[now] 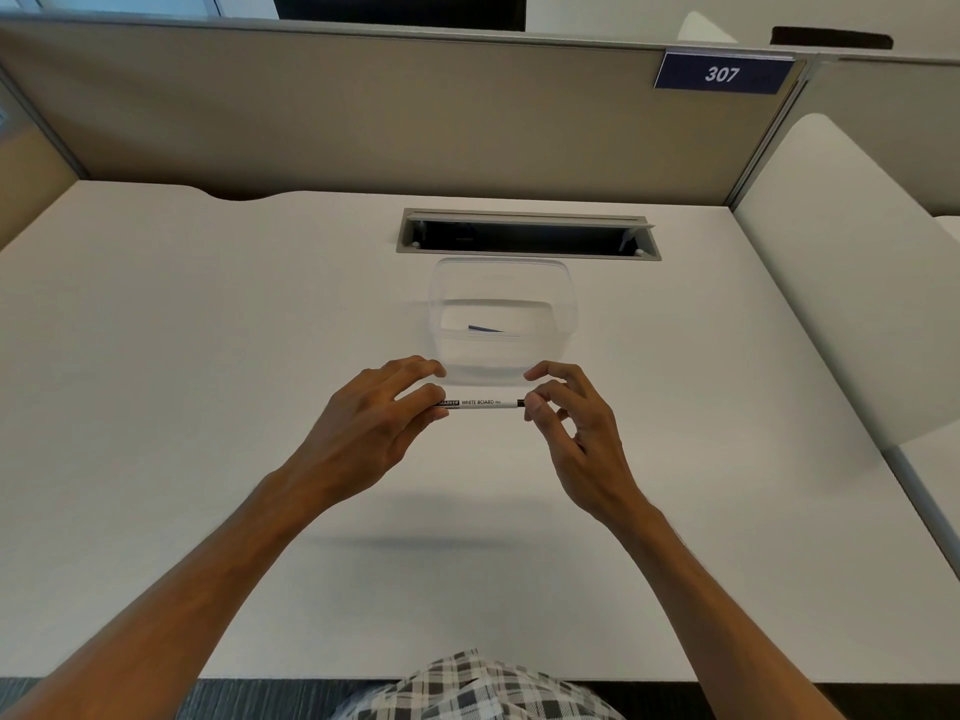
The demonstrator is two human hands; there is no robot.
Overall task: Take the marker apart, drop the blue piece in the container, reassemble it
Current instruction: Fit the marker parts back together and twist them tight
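Observation:
I hold a white whiteboard marker [483, 403] level above the desk, just in front of a clear plastic container [503, 283]. My left hand [379, 423] grips the marker's left end, hiding it. At the right end, the thumb and fingers of my right hand [566, 413] pinch a small dark part. A blue piece [484, 328] lies inside the container, near its bottom.
Behind the container, a grey cable slot [527, 233] is set into the white desk [208, 330]. A beige partition [363, 111] closes the back, carrying a blue "307" sign [722, 73]. A white panel [852, 262] stands on the right.

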